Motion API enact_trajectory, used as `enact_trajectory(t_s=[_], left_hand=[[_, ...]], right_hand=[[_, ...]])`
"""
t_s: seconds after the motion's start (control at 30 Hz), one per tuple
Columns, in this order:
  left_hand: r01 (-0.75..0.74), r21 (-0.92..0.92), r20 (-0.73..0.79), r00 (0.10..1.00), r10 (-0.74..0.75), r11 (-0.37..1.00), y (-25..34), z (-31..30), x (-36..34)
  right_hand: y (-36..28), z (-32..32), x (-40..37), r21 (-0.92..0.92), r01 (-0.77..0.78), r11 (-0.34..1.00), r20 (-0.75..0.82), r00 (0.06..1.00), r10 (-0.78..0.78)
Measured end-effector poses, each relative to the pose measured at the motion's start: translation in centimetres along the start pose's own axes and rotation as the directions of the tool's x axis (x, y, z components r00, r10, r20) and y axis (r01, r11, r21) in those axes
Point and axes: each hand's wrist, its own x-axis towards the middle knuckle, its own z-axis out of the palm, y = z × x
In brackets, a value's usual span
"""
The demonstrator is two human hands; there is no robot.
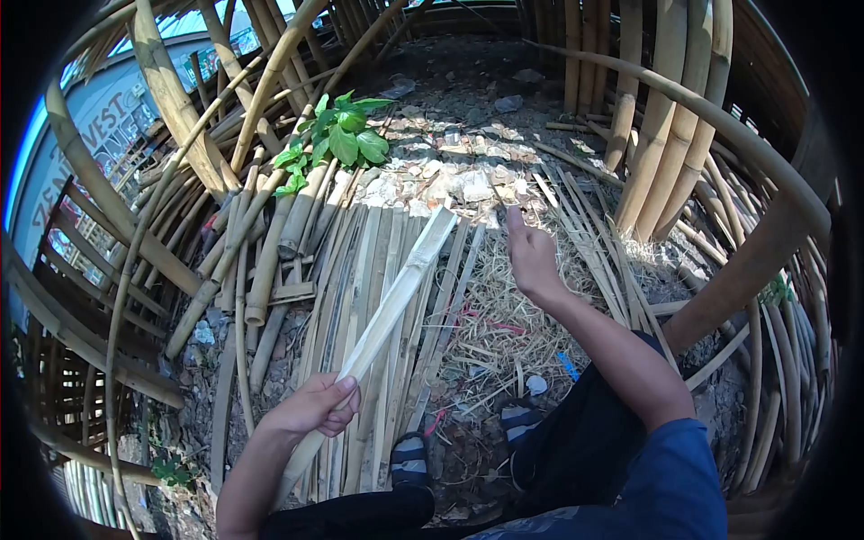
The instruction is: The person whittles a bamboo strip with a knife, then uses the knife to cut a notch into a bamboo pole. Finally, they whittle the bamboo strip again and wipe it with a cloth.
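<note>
My left hand (315, 407) is closed around a long, pale split bamboo strip (396, 295), which slants from the lower left up to the middle. My right hand (535, 256) is raised to the right of the strip's upper end, apart from it, with the fingers curled in. What it holds, if anything, is too small and hidden to name. Under the held strip lie many split bamboo strips (360, 270) side by side on the ground. Thin shavings (504, 346) are heaped below my right forearm.
Bamboo poles (675, 126) stand at the upper right, and more (184, 108) lean at the left. A leafy green plant (342, 135) grows at the upper left. More strips (594, 243) lie right of the shavings. My sandalled feet (410, 461) are at the bottom.
</note>
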Motion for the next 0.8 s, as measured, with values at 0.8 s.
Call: enact_trajectory(t_s=[0.8], left_hand=[[0.007,0.037,0.505,0.863,-0.025,0.999,-6.9,-3.5,11.4]], right_hand=[[-4.4,0.1,-0.5,0.874,-0.396,0.282,0.285,0.887,0.362]])
